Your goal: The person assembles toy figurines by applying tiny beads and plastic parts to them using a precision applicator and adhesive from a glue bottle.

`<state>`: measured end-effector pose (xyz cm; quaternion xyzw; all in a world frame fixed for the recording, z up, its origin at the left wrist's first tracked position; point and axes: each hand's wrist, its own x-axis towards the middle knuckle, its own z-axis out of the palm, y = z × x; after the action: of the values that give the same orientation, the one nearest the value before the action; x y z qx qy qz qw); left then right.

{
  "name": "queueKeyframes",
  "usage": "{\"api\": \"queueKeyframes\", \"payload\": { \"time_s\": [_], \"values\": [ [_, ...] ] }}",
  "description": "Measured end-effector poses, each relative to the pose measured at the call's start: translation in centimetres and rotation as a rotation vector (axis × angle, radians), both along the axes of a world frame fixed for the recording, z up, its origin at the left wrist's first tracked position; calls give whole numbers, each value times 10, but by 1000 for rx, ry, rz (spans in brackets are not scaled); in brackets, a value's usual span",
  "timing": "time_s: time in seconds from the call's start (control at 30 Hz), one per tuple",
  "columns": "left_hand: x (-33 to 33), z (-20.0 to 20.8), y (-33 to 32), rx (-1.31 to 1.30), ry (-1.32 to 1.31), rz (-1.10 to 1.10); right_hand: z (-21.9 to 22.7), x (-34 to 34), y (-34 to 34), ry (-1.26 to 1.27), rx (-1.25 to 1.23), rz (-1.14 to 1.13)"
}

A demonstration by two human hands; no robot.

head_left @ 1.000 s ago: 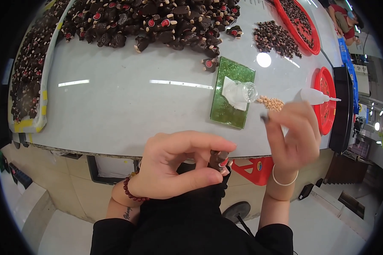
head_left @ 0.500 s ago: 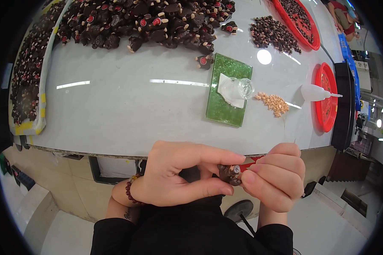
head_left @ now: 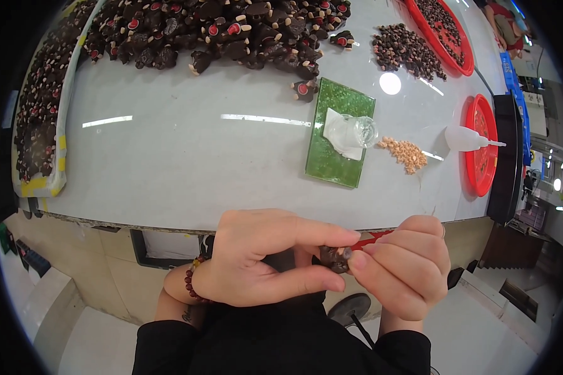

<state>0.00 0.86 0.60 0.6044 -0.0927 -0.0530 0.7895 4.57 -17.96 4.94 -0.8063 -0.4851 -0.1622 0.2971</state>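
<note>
My left hand (head_left: 263, 256) holds a small dark brown moulded figure piece (head_left: 334, 257) between thumb and fingers, just off the table's near edge. On the piece's right side is a pinkish patch with a small greyish end. My right hand (head_left: 406, 262) is closed, its thumb tip against that end. A very thin point sticks up above the right fist; whatever the curled fingers hold is mostly hidden. Beyond the hands, a green slab (head_left: 334, 169) carries a white folded pad (head_left: 341, 140) and a small clear glass cup (head_left: 364, 131).
Tiny tan pieces (head_left: 406, 155) lie right of the slab, near a white squeeze bottle (head_left: 464, 139) and a red tray (head_left: 480, 162). Dark figures (head_left: 231, 37) are heaped at the back, with small dark parts (head_left: 406, 53) and another red tray (head_left: 463, 59). A filled tray (head_left: 61, 156) stands left.
The piece has turned in my left fingers, so its pale marked end is now mostly covered by my right thumb. My right hand has shifted slightly downward.
</note>
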Motion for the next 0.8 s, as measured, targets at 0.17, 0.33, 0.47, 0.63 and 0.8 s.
{"api": "queueKeyframes", "payload": {
  "time_s": [0.17,0.33,0.47,0.63,0.8],
  "values": [
    [1,-4,-6,155,-216,155,-1,-5,2,-40,-23,-32],
    [2,-6,-9,191,-280,213,-2,-5,7,-58,-1,-48],
    [2,-9,-8,190,-316,221,-8,-6,9,-56,52,-48],
    [3,-6,-7,190,-328,228,-5,-5,8,21,97,-54],
    [4,-2,12,284,-309,255,-4,3,6,293,139,-12]
  ]
}}
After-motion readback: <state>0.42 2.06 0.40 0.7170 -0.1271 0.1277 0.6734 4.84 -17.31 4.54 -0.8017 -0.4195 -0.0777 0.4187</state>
